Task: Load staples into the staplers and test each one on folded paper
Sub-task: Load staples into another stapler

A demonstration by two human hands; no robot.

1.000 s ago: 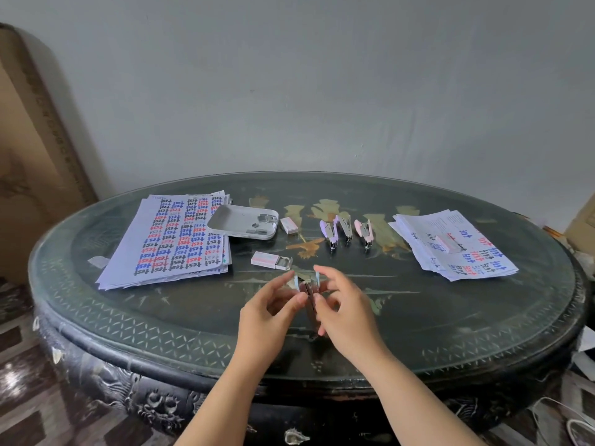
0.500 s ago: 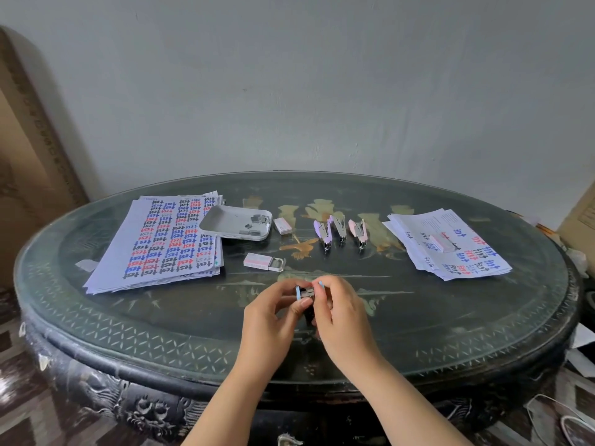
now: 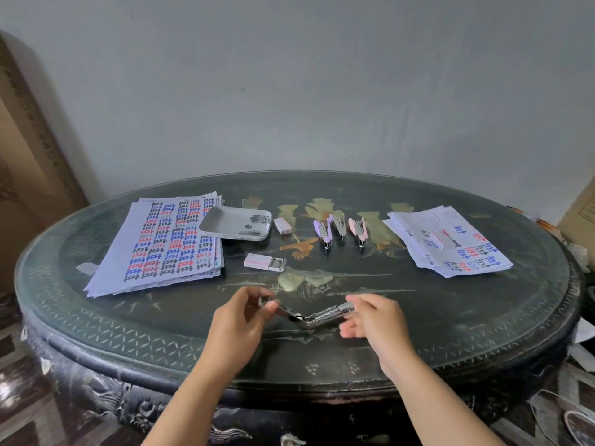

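A small stapler [image 3: 314, 314] is swung wide open between my hands, low over the near table. My left hand [image 3: 240, 320] pinches its left arm. My right hand [image 3: 375, 317] holds the end of its metal magazine arm. Three more small staplers [image 3: 341, 229], purple, grey and pink, stand in a row at the table's middle back. A pink staple box [image 3: 264, 262] lies half slid open in front of them. A second small pink box [image 3: 282, 225] sits next to a grey tray [image 3: 222, 223] holding loose staple strips.
A stack of printed sheets [image 3: 161, 249] covers the left of the dark oval table [image 3: 483, 317]. Folded printed papers [image 3: 450, 243] with a small pink box on top lie at the right. A cardboard panel leans at the far left.
My hands have moved apart and the stapler, held closed between them before, is now spread wide open. The camera view has shifted slightly.
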